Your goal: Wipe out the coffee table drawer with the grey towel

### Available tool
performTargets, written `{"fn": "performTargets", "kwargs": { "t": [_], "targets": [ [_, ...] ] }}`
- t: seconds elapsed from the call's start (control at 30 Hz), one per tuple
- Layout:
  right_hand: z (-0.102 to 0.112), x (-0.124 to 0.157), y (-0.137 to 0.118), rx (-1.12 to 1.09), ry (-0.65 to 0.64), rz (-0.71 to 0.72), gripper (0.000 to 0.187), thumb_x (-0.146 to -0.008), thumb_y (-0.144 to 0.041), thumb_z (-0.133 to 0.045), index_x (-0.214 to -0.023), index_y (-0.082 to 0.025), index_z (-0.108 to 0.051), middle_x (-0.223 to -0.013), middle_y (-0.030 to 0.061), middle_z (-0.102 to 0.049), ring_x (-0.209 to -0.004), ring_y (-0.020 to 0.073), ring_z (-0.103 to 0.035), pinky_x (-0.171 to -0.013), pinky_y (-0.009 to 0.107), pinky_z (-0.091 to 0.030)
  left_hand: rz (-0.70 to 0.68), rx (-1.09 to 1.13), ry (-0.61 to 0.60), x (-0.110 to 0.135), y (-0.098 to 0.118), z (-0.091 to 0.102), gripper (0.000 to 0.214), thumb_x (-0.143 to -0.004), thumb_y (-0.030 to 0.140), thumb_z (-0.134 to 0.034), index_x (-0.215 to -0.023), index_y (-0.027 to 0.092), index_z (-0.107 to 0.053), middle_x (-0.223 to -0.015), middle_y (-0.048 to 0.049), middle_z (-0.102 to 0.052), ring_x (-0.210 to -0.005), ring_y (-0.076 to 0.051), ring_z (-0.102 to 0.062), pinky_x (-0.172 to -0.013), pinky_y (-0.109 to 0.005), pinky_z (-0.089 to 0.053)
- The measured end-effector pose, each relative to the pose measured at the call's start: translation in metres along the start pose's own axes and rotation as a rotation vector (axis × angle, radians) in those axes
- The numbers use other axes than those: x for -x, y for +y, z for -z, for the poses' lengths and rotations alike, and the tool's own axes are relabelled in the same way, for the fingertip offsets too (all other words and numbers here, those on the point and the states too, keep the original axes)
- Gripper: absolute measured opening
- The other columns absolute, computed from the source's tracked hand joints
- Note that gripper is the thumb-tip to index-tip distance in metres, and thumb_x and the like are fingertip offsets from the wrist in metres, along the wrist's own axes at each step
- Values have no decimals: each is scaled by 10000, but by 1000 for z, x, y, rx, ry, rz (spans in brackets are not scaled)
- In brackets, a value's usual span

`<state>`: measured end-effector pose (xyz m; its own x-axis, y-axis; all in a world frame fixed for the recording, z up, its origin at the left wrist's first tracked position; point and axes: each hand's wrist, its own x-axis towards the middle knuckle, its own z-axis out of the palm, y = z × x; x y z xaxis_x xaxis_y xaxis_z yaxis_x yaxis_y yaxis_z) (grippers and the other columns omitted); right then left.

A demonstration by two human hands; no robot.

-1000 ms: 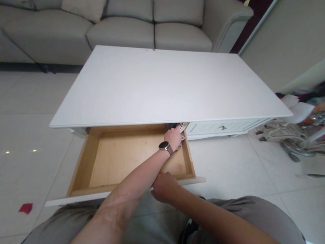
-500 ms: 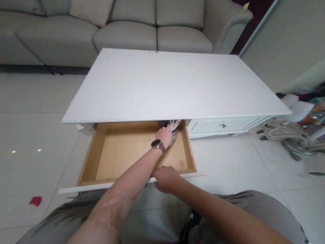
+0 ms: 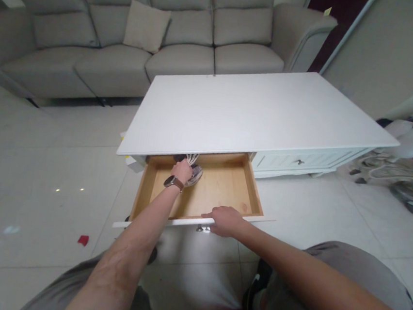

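**Crumpled grey-brown bundle with pale, string-like strands (image 3: 196,176) is held in an open, white-fronted drawer of light wood (image 3: 223,186)**

The bundle is held by the left hand (image 3: 182,170), near the middle of the drawer and toward its back. The fingers are curled and pressed together over it. The fingertips are hidden, so how they are set cannot be told. The strands are seen at the back of the hand, near the table edge. What the bundle is made of cannot be told. A round, dark-faced watch with a brown strap (image 3: 174,183) is worn on the left wrist.

The drawer's front edge is gripped by the right hand (image 3: 225,220), right of the small metal knob (image 3: 200,228). Its fingers are kept close together and bent over the top of the edge. Where the thumb is set cannot be told.

The drawer is pulled out from under a long, white table (image 3: 261,114). Beside it, 1 more white, panelled drawer (image 3: 282,162) is kept closed. Behind the table, a big grey sofa (image 3: 189,29) is seen, and 1 square beige pillow (image 3: 147,26) is propped on it. On the pale tiled floor (image 3: 63,156), 1 small red scrap (image 3: 83,240) is seen.
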<state>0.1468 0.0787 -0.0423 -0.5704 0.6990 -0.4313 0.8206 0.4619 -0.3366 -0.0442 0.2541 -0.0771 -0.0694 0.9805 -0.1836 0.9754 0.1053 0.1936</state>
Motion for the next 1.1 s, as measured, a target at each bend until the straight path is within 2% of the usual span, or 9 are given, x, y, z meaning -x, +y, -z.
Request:
{"fn": "performTargets", "kwargs": {
  "t": [0.13, 0.23, 0.3, 0.37, 0.47, 0.67, 0.87, 1.1],
  "targets": [
    [1, -2, 0, -3, -7, 3, 439, -879, -435, -581, -1297, -356, -688, -1093, 98, -745, -1007, 291, -705, -794, 372, -525, 108, -11, 26, -15, -56, 12, 358, -880, 249, -535, -1174, 145, -711, -1199, -255, -719, -1120, -401, -692, -920, -478, -553],
    [1, -2, -1, -7, -15, -5, 450, -864, -415, -591, -1299, -352, -687, -1102, 105, -742, -1017, 300, -703, -798, 382, -526, 192, 19, 42, -23, -94, 19, 370, -836, 232, -589, -1167, 131, -720, -1207, -261, -717, -1152, -396, -680, -937, -458, -551],
    [1, -2, 0, -10, -15, 3, 461, -858, -411, -596, -1306, -347, -682, -1114, 111, -737, -1028, 308, -701, -798, 389, -528, 222, 34, 58, -25, -111, 20, 405, -841, 223, -583, -1219, 140, -700, -1235, -237, -716, -1174, -382, -672, -948, -455, -550],
    [0, -2, 0, -16, -13, 13, 459, -857, -423, -597, -1301, -343, -681, -1122, 112, -733, -1034, 312, -698, -797, 393, -530, 221, 50, 70, -25, -118, 17, 421, -860, 216, -560, -1261, 168, -678, -1254, -192, -721, -1196, -354, -665, -972, -446, -544],
    [-1, -2, 1, -23, -7, 21, 450, -854, -432, -602, -1288, -344, -682, -1114, 101, -733, -1029, 301, -698, -799, 387, -529, 183, 70, 79, -25, -115, 12, 403, -888, 218, -533, -1263, 186, -676, -1275, -156, -721, -1223, -315, -655, -1019, -407, -522],
    [-4, -2, 1, -21, 5, 23, 466, -866, -411, -588, -1323, -353, -659, -1097, 88, -737, -1003, 284, -701, -785, 381, -530, 204, 61, 65, -33, -93, 8, 387, -910, 334, -549, -1175, 107, -714, -1219, -226, -729, -1167, -357, -683, -975, -394, -538],
    [-3, -1, 0, -26, 21, 30, 488, -864, -387, -575, -1346, -354, -647, -1091, 92, -740, -991, 290, -706, -772, 386, -534, 187, 47, 34, -40, -72, 7, 396, -898, 345, -574, -1097, 51, -749, -1180, -266, -730, -1149, -367, -692, -940, -375, -559],
    [1, 1, -1, -35, 7, 19, 451, -858, -381, -582, -1296, -330, -678, -1097, 95, -743, -995, 283, -707, -788, 383, -539, 165, 44, 29, -44, -55, 4, 449, -884, 349, -599, -1179, 34, -721, -1217, -264, -717, -1172, -371, -680, -964, -379, -553]
  ]
}}
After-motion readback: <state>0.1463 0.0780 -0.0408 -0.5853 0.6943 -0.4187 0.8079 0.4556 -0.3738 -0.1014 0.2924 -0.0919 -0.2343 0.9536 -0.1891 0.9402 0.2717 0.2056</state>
